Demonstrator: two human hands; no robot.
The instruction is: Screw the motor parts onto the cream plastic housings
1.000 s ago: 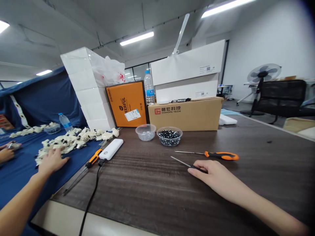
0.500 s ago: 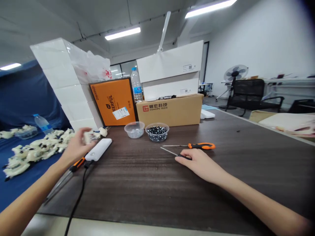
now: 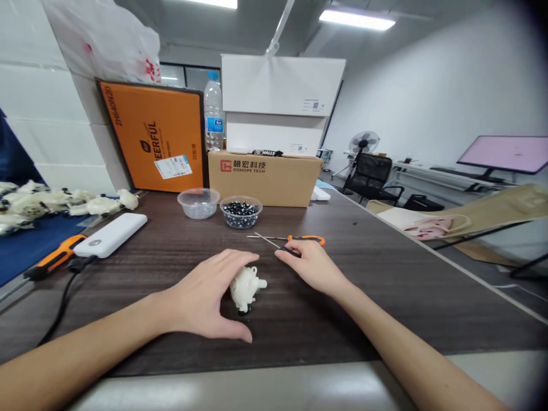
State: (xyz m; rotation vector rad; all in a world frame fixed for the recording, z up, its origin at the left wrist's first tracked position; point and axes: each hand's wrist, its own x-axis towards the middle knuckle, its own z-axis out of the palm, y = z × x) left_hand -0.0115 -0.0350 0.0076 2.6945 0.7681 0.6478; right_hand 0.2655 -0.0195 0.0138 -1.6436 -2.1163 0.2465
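Note:
My left hand point(image 3: 208, 297) rests on the dark wooden table point(image 3: 385, 285), curled around a small white plastic part point(image 3: 245, 287) that stands against its fingers. My right hand point(image 3: 310, 266) lies just to the right, fingers closed over the black handle of a thin screwdriver point(image 3: 270, 242) whose shaft points back left. A second screwdriver with an orange handle point(image 3: 305, 239) lies right behind that hand. Behind them stand two clear bowls: one with pale small pieces point(image 3: 198, 203), one with dark pieces point(image 3: 241, 211).
A white power bank point(image 3: 111, 234) with a black cable and an orange-handled tool point(image 3: 51, 258) lie at left. A heap of white parts point(image 3: 64, 200) sits on blue cloth. Cardboard box point(image 3: 263, 177), orange box point(image 3: 156, 140), white boxes and a bottle line the back.
My left hand picked a white part from the heap at left and brought it to the table's middle, setting it down beside my right hand. The view swung right and lower.

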